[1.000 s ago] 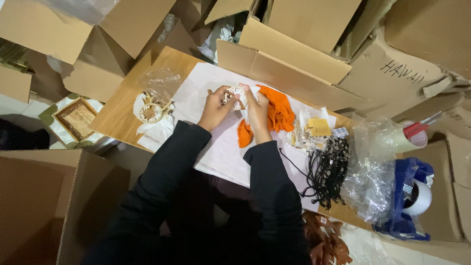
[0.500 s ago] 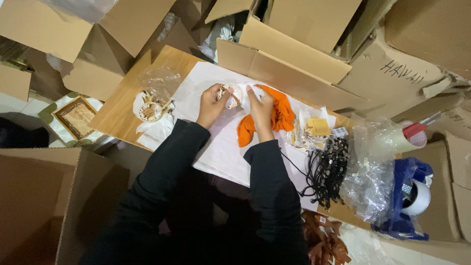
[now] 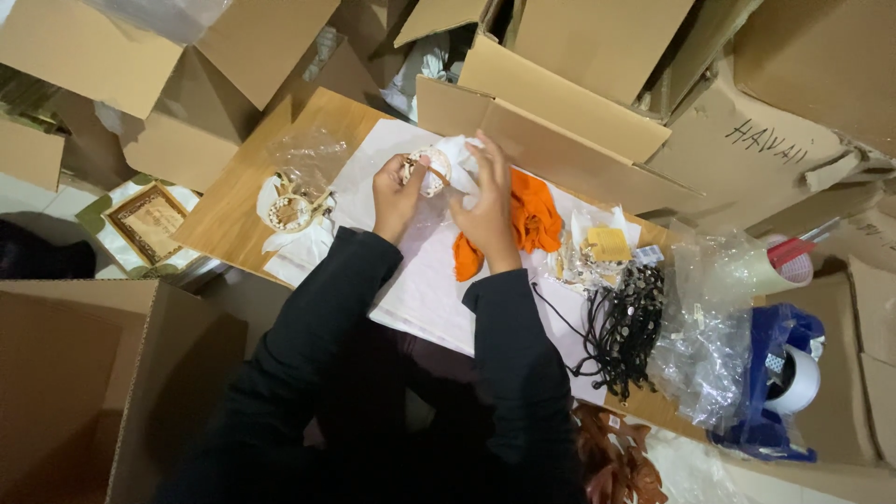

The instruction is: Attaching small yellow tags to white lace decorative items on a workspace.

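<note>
Above white sheet (image 3: 420,280) on tabletop (image 3: 233,210), we raise both forearms. Left hand (image 3: 397,191) pinches bead ring (image 3: 425,171); right hand (image 3: 487,201) grips its white wrap (image 3: 459,154). Ring between hands, long axis unclear. Orange cloth (image 3: 534,219) just right.

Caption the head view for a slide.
Both hands, left hand and right hand, hold a small beaded ornament over white paper.
</note>
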